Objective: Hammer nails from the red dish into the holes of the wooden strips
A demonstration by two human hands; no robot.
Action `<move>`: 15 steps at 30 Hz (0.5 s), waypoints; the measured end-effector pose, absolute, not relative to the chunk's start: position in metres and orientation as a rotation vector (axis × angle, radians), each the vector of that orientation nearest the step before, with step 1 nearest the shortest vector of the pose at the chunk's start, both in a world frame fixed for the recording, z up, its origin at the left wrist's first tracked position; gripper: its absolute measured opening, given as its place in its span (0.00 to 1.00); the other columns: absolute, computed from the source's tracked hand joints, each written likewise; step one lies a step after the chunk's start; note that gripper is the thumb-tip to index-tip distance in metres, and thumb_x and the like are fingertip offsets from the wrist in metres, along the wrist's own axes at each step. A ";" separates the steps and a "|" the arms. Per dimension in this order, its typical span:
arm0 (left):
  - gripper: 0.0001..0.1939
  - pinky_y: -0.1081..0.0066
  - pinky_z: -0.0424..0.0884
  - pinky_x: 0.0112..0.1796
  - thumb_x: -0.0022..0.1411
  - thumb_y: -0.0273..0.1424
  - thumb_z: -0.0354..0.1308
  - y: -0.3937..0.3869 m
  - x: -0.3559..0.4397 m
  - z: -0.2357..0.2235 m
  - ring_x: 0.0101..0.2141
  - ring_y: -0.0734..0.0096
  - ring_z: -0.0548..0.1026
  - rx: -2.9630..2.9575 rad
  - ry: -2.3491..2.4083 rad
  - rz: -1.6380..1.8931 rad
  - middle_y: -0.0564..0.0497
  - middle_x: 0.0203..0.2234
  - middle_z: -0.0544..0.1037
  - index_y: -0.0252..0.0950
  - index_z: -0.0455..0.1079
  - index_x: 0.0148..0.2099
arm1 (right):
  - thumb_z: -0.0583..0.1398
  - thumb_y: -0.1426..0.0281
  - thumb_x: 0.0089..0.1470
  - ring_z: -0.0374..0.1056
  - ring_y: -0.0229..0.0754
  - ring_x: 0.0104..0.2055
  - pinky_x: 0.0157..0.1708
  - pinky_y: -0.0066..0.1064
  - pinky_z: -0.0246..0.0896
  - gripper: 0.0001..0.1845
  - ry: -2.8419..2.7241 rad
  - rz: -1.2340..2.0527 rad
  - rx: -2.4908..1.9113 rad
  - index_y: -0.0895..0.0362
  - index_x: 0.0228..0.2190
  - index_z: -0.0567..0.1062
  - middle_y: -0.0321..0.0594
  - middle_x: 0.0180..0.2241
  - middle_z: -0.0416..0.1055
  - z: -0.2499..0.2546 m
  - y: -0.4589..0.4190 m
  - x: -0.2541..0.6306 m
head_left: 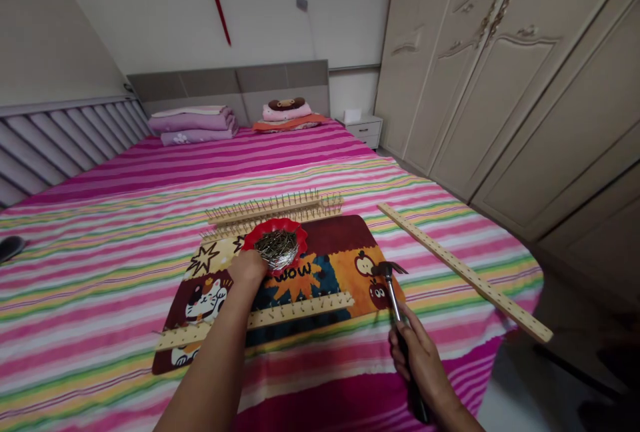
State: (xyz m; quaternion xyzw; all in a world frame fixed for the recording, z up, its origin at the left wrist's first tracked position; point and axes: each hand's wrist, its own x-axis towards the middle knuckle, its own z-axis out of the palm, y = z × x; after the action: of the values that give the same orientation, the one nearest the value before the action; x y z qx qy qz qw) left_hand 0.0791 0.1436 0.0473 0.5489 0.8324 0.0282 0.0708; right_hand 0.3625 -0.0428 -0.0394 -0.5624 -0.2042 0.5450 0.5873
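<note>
My left hand (249,267) reaches forward to a red bowl (276,231) full of small metal nails (277,247); its fingers are at the bowl's near rim and mostly hidden behind the knuckles. My right hand (419,351) is closed round the handle of a claw hammer (389,278), whose head hangs over the right edge of a colourful cartoon mat (345,239). A wooden strip (260,318) with a row of nails standing in it lies across the mat's near side. Two more nailed strips (273,209) lie just behind the bowl.
A long wooden strip with holes (463,271) lies diagonally on the striped bedspread (125,232) at the right, its end past the bed's corner. Folded bedding and pillows (195,124) sit at the headboard. A wardrobe (500,72) fills the right wall. A dark object (10,247) lies at the far left.
</note>
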 end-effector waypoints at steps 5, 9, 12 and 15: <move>0.17 0.56 0.66 0.42 0.48 0.33 0.57 0.136 0.084 0.047 0.48 0.42 0.70 1.654 2.476 0.178 0.31 0.46 0.74 0.29 0.76 0.39 | 0.60 0.58 0.46 0.47 0.27 0.11 0.09 0.16 0.39 0.32 -0.482 1.270 -1.310 0.47 0.54 0.62 0.24 0.17 0.62 -0.041 -0.042 0.362; 0.11 0.53 0.64 0.44 0.43 0.26 0.59 0.139 0.094 0.047 0.49 0.41 0.69 1.574 2.443 0.327 0.30 0.43 0.75 0.31 0.76 0.33 | 0.60 0.58 0.45 0.47 0.27 0.11 0.08 0.16 0.39 0.35 -0.486 1.260 -1.318 0.49 0.55 0.61 0.23 0.16 0.61 -0.044 -0.040 0.362; 0.06 0.51 0.65 0.41 0.40 0.23 0.59 0.143 0.090 0.051 0.47 0.37 0.70 1.458 2.402 0.451 0.29 0.38 0.77 0.31 0.74 0.26 | 0.60 0.58 0.44 0.48 0.28 0.11 0.08 0.17 0.40 0.36 -0.496 1.257 -1.319 0.50 0.55 0.60 0.23 0.15 0.61 -0.044 -0.039 0.362; 0.03 0.57 0.67 0.37 0.39 0.25 0.61 0.139 0.075 0.055 0.41 0.43 0.74 1.405 2.259 0.655 0.35 0.29 0.78 0.34 0.70 0.19 | 0.60 0.58 0.44 0.48 0.27 0.11 0.09 0.16 0.40 0.35 -0.510 1.252 -1.308 0.49 0.54 0.61 0.24 0.16 0.62 -0.043 -0.041 0.362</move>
State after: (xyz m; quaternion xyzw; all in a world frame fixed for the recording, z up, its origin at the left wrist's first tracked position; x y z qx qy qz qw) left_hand 0.0749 0.1393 0.0552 0.5027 0.8079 0.2341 0.1996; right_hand 0.3619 -0.0405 -0.0428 -0.5616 -0.2189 0.5378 0.5895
